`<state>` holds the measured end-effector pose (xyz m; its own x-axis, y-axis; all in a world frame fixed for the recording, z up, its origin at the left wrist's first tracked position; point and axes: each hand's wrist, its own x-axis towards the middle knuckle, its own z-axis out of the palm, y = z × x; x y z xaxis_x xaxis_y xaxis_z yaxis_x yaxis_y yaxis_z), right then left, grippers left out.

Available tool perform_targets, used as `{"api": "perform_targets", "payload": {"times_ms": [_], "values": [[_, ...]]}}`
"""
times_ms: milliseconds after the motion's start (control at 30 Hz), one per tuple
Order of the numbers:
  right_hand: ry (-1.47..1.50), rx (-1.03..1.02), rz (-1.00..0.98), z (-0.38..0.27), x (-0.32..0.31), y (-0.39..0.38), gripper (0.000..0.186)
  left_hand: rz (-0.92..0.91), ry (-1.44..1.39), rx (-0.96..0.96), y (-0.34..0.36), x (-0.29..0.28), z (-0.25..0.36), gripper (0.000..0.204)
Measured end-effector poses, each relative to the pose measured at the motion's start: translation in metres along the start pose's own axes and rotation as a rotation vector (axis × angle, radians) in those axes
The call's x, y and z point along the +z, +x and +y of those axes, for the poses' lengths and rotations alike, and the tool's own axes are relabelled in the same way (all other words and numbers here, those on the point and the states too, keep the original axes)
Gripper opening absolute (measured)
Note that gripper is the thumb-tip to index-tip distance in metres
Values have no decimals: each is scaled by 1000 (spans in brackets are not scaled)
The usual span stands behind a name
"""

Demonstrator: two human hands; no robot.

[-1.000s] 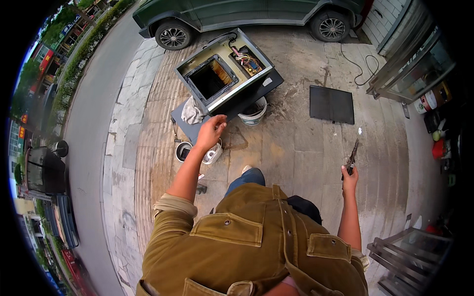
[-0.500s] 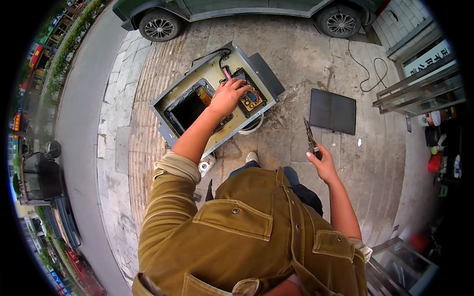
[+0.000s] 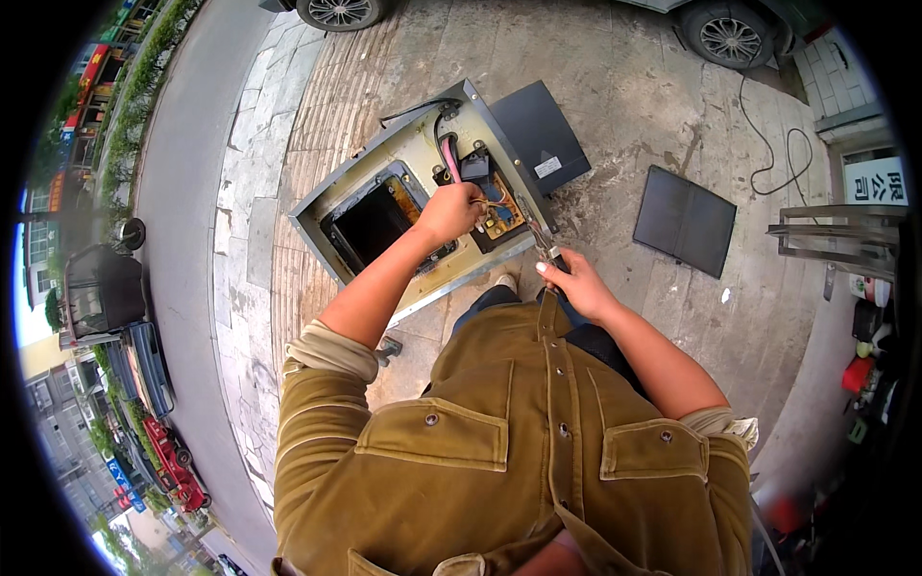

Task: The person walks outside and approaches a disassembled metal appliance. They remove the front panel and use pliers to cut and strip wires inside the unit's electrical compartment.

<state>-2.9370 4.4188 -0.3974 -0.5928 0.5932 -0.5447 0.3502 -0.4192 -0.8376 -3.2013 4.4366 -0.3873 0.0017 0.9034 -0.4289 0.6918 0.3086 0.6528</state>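
Note:
An open metal housing [image 3: 411, 152] lies on the pavement in front of me, with a dark square opening [image 3: 370, 228] in one half. In its other half sits a yellow-and-blue circuit board [image 3: 503, 219] with thin wires and a pink cable [image 3: 449, 156]. My left hand [image 3: 448, 213] reaches in beside the board, fingers closed around thin wires [image 3: 492, 202]; the fingertips are partly hidden. My right hand [image 3: 580, 281] is closed around pliers [image 3: 546, 242], whose jaws point up at the housing's right edge, next to the board.
A dark flat panel [image 3: 538, 134] lies against the housing's far right side. Another black panel [image 3: 685, 221] rests on the pavement to the right. A thin cable [image 3: 783, 178] curls near the metal door frame [image 3: 816, 235]. A parked vehicle's wheel [image 3: 727, 40] stands at the far side.
My right hand has brought the pliers left, up to the housing's edge. My left hand has shifted from spread over the board to closed at the wires. The view has moved somewhat.

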Motion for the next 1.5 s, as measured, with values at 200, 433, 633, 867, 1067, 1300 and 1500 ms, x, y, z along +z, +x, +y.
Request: {"api": "perform_targets", "payload": {"times_ms": [200, 433, 633, 867, 1067, 1300, 1500], "values": [[-663, -313, 425, -4, 19, 10, 59, -177, -660, -270, 11, -2, -24, 13], [-615, -173, 626, 19, 47, 7, 61, -189, 441, 325, 17, -21, -5, 25], [-721, -196, 768, 30, 66, 5, 59, -450, 20, 211, 43, -27, -17, 25], [-797, -247, 892, 23, 84, 30, 68, -652, -333, -146, 57, -38, -15, 23], [-804, -202, 952, 22, 86, 38, 71, -743, -53, 44, 75, -58, -11, 18], [-472, -97, 1025, 33, 100, 35, 61, -206, 762, 646, 23, -46, 16, 54], [-129, -36, 818, 12, 118, 31, 52, -62, 1099, 818, 18, -34, -7, 41]]}}
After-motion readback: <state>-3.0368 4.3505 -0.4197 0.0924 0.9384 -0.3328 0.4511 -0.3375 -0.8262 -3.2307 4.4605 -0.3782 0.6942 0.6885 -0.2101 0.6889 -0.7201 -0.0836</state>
